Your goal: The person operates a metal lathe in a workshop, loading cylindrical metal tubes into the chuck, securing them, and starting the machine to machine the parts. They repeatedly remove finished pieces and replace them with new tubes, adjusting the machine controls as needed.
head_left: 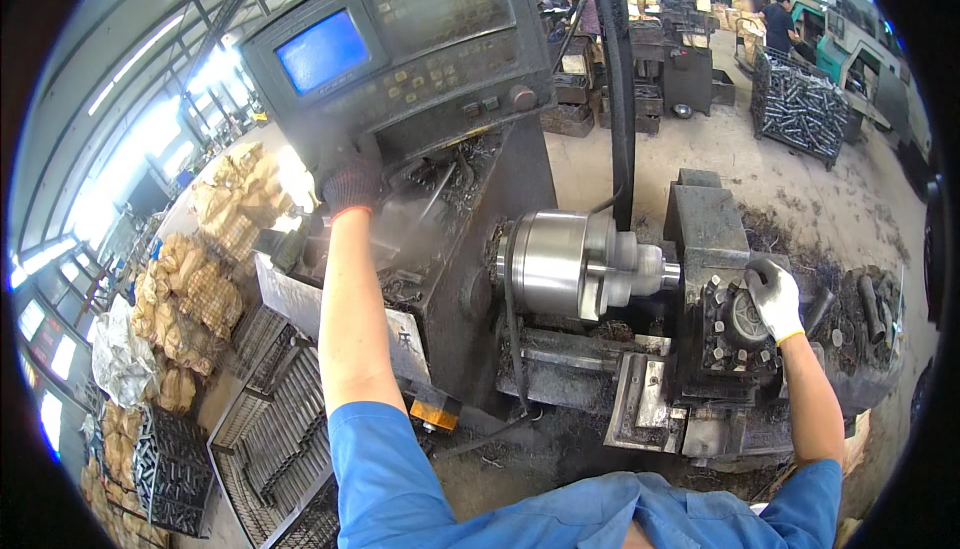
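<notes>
My left hand (352, 181), in a dark knit glove with an orange cuff, is raised against the lower left corner of the machine's control panel (430, 79). Its fingers blend into the dark, smudged area there. My right hand (776, 299), in a white glove with grey fingertips, is on the right side of the lathe's square tool post (715, 324), fingers curled over its top beside the round hub. Left of the tool post is the shiny chuck (548, 261), gripping a stepped metal workpiece (640, 267) whose outline looks blurred.
A wire rack (262, 429) with metal rods stands at lower left, near wrapped sacks (185, 299) and a crate of parts (172, 469). Across the aisle, a person (776, 24) is near a mesh bin (800, 99) full of metal parts. A black post (622, 99) rises behind the chuck.
</notes>
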A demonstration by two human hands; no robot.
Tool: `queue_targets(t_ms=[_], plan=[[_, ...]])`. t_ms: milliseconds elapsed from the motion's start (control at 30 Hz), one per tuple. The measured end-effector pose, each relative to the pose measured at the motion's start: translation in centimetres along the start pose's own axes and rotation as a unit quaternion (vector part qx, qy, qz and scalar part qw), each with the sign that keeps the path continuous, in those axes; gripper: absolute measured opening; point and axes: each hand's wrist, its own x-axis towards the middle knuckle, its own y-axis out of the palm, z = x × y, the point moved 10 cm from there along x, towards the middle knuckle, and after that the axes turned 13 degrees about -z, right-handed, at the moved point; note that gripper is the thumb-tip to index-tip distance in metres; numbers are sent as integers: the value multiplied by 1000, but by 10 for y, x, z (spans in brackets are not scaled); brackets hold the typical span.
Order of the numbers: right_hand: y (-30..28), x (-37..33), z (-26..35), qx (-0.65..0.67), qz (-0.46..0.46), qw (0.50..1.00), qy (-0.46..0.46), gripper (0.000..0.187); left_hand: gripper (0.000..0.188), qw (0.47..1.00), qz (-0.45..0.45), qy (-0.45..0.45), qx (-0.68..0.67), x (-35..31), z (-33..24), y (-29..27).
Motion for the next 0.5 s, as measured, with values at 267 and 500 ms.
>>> queue_targets(t_ms=[267,500], plan=[[-2,1,8,-11,1,1000,-5,22,48,989,-94,46,-102,17,-63,-22],[-5,0,11,-12,16,1000,18,23,53,978,-87,190,-17,56,-172,-7]])
